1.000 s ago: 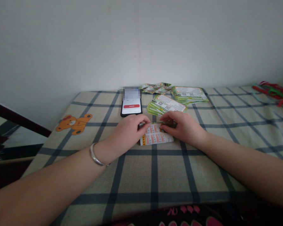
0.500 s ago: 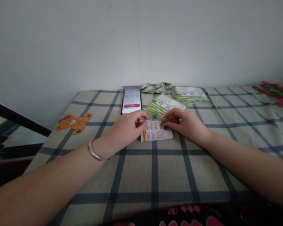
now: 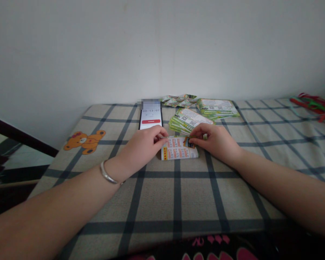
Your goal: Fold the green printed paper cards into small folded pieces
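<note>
A small printed leaflet with orange and white panels lies on the checked cloth in front of me. My left hand, with a silver bangle on the wrist, pinches the leaflet's far left edge. My right hand pinches its far right corner, fingers closed on the paper. Just beyond lies a fanned stack of green leaflets. A second green stack lies farther back.
A phone with a lit timer screen lies behind my left hand. Crumpled green wrappers sit by the wall. A bear print marks the cloth at left. Red and green straps lie at far right. The cloth's left edge drops off.
Both hands have shifted slightly away from me along the leaflet's far edge, and more of the leaflet's printed face now shows.
</note>
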`<state>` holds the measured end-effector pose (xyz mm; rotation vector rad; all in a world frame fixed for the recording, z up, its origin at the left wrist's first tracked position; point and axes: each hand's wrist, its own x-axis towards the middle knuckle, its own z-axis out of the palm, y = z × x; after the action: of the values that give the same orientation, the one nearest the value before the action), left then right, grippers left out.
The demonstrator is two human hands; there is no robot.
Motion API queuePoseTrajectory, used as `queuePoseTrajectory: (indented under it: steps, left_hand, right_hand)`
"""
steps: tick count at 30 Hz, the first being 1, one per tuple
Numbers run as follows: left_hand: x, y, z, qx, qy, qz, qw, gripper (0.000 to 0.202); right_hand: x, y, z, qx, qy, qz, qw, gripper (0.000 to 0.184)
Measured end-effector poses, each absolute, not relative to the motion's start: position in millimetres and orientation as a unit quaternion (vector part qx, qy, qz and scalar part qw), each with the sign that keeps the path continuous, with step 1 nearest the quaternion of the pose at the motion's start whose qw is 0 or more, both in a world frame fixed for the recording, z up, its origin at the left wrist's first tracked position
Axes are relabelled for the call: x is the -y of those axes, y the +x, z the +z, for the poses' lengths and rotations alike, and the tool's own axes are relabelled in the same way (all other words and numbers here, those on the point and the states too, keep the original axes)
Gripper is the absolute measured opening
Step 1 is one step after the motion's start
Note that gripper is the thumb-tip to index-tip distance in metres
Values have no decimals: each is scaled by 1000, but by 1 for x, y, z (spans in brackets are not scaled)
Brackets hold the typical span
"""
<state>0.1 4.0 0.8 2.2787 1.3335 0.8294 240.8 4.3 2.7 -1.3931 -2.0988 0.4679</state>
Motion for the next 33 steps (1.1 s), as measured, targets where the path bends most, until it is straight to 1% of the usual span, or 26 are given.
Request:
queuePoseTrajectory:
  steps: [7,10,19,28,33]
  left_hand:
    - [-1,-1,9,-486,837,237,82,10]
    - [-1,-2,10,-477,847,228,54,11]
    - [-4,-4,6,-443,871,214,17,13]
    - [-9,-4,0,-429,878,212,-11,12]
    - [-9,-4,1,-429,880,202,-10,12]
  right_hand:
    - [-5,241,3,780,-530,179,281,3]
    - [-5,240,2,780,-531,182,276,3]
    - [-8,241,1,821,-493,112,265,3]
    - [-11,241,0,837,-478,94,250,3]
    - [-13,242,-1,840,-481,81,238,6]
